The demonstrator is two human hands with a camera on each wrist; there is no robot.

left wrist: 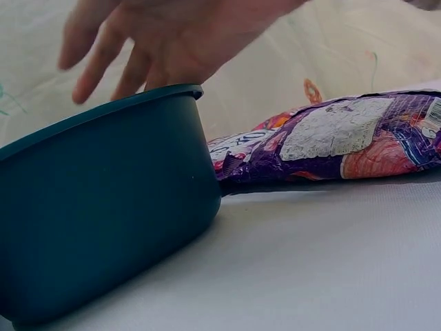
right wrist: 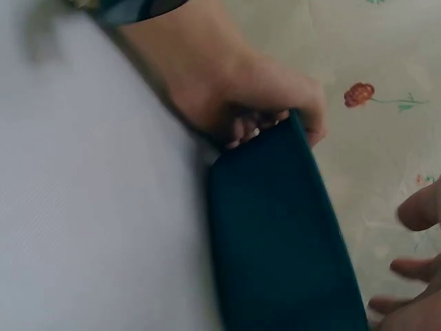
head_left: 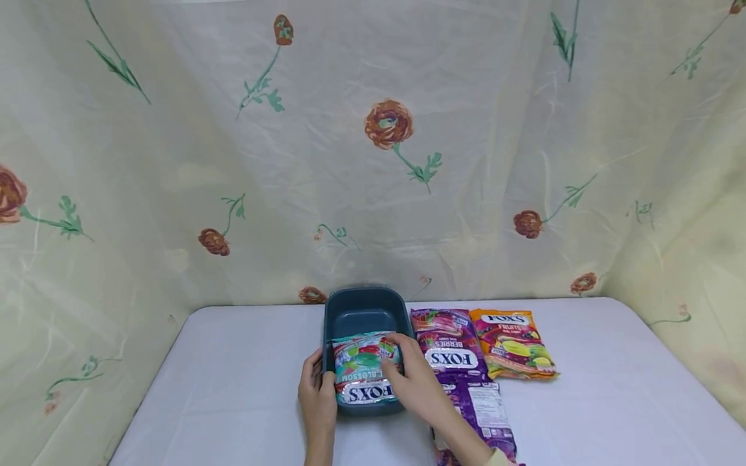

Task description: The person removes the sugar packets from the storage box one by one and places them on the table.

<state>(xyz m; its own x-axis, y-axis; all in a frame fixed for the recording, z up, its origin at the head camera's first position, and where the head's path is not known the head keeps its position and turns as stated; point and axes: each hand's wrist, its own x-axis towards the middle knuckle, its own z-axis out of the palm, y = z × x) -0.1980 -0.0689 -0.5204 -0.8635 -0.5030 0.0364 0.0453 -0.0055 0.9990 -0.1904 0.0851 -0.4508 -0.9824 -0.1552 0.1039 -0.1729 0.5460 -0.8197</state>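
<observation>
A dark teal plastic bin stands on the table, with a green Fox's candy bag in its near part. My left hand grips the bin's left side; the right wrist view shows its thumb over the rim and its fingers curled beneath on the outer wall. My right hand lies over the right part of the green bag, touching it. In the left wrist view this right hand has spread, fairly straight fingers above the bin, their tips partly hidden behind its rim.
Right of the bin lies a purple Fox's Berries bag, with an orange Fox's Fruits bag beside it. Nearer, another purple bag lies back side up, partly under my right forearm. Flowered cloth hangs behind the white table.
</observation>
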